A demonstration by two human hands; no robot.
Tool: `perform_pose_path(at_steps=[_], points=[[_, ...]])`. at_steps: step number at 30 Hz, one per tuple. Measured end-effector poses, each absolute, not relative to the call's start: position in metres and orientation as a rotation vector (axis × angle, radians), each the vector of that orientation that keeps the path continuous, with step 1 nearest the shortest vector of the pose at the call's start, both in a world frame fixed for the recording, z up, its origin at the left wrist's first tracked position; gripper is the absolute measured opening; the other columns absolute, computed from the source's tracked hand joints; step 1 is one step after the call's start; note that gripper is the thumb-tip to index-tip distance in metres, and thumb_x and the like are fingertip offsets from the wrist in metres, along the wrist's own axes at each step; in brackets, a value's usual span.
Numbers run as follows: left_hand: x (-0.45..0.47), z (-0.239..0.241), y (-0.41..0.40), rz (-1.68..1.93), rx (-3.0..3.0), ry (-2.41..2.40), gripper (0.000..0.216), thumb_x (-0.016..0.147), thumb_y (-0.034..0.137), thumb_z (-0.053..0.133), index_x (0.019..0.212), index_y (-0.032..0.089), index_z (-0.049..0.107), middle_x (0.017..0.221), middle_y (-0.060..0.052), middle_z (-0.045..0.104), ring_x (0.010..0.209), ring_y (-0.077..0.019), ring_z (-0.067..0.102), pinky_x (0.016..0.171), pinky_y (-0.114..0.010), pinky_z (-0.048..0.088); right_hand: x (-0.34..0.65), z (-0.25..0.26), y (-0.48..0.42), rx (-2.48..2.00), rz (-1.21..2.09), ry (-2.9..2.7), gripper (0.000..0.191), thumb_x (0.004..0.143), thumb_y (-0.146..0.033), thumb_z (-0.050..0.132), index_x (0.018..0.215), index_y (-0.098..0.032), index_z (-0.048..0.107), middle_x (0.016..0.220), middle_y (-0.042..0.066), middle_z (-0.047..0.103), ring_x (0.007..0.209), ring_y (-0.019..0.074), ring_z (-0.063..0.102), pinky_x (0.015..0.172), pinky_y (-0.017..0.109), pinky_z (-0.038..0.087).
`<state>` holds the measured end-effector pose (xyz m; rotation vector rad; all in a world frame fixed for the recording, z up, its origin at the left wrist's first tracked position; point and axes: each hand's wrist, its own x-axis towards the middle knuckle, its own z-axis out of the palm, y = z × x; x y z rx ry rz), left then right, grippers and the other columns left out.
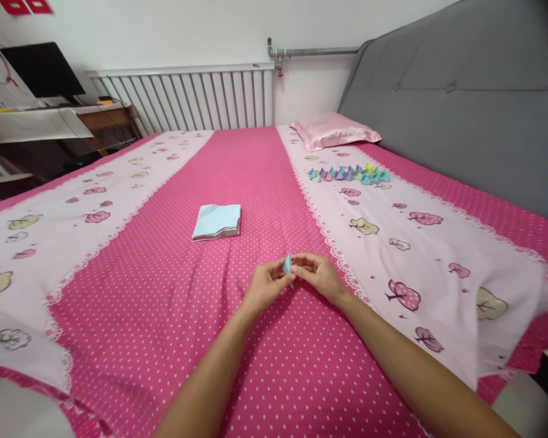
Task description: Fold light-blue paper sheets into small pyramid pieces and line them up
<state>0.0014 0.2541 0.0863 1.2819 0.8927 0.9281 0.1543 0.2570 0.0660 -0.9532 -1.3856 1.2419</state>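
My left hand and my right hand meet over the pink dotted bedsheet, both pinching a small folded light-blue paper piece between their fingertips. A stack of light-blue square papers lies on the sheet ahead and to the left of my hands. Farther off to the right, a row of several small folded paper shapes in blue, purple, green and yellow rests on the pale strip of the sheet.
A pink satin pillow lies at the head of the bed beside the grey padded headboard. A white radiator runs along the far wall. A desk with a dark monitor stands at the far left.
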Motion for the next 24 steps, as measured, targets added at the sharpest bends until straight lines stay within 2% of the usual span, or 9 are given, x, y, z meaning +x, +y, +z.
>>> perform_pose_path(at_steps=[10,14,19,24], points=[[0.003,0.093,0.252,0.963,1.220,0.876,0.040,0.060,0.030,0.075,0.095,0.011,0.069,0.086,-0.011,0.069,0.078,-0.0181,0.062,0.076,-0.030,0.047,0.155,0.067,0.256,-0.934,1.221,-1.415,0.028,0.072,-0.035,0.065,0.094,-0.018,0.066,0.089,0.006,0.070,0.083,0.0204,0.066,0.076,0.036,0.053],[0.005,0.089,0.252,0.987,1.232,0.917,0.034,0.063,0.021,0.071,0.095,0.011,0.069,0.086,-0.010,0.070,0.078,-0.0183,0.063,0.077,-0.031,0.047,0.153,0.066,0.254,-1.016,1.010,-1.538,0.024,0.076,-0.028,0.059,0.096,-0.019,0.066,0.087,0.006,0.070,0.077,0.0195,0.066,0.070,0.033,0.054],[0.010,0.081,0.253,1.080,1.192,0.897,0.038,0.061,0.009,0.066,0.099,0.012,0.065,0.099,-0.012,0.068,0.088,-0.0200,0.064,0.086,-0.032,0.046,0.151,0.064,0.253,-1.067,0.788,-1.621,0.030,0.072,-0.017,0.056,0.099,-0.021,0.067,0.092,0.005,0.069,0.069,0.0168,0.064,0.060,0.029,0.052],[0.008,0.080,0.254,1.149,1.065,0.952,0.045,0.059,0.011,0.070,0.103,0.012,0.061,0.113,-0.015,0.061,0.100,-0.0224,0.060,0.086,-0.032,0.046,0.151,0.064,0.257,-0.972,0.774,-1.622,0.025,0.074,-0.013,0.053,0.087,-0.024,0.071,0.092,0.004,0.067,0.088,0.0179,0.061,0.081,0.033,0.049]])
